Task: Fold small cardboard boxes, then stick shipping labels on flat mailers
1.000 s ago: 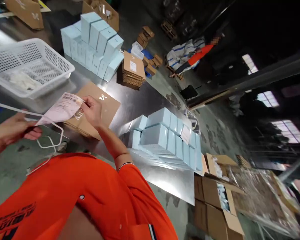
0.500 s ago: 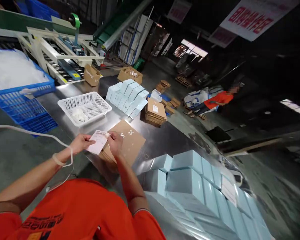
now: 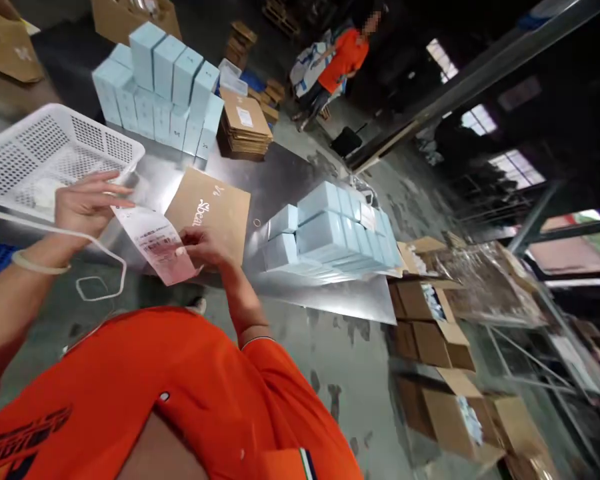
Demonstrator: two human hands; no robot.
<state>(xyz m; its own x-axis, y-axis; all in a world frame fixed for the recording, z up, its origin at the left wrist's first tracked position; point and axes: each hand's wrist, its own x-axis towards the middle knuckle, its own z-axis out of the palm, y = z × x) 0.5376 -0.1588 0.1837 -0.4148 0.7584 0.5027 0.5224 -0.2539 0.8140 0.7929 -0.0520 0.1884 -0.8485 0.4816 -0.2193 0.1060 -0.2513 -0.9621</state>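
Observation:
A white printed label [image 3: 153,243] stretches at a slant between my hands, in front of a flat cardboard box [image 3: 215,207] with white lettering. My left hand [image 3: 87,203] grips its upper left end, beside the rim of a white perforated basket [image 3: 130,157]. At the label's lower right edge, my right hand [image 3: 205,247] pinches it between thumb and fingers. My right hand partly covers the near edge of the box.
Light-blue boxes [image 3: 165,93] stand in rows behind the basket, and more light-blue boxes [image 3: 325,233] are stacked to the right. Folded cartons [image 3: 245,127] lie on the metal table [image 3: 280,173]. Open cartons [image 3: 445,407] sit beyond its right end. Another person [image 3: 343,63] stands farther off.
The view has swung right, bringing the open cartons into sight. Between my hands, the label now shows longer and slants down to the right; my left hand has turned palm-down near the basket.

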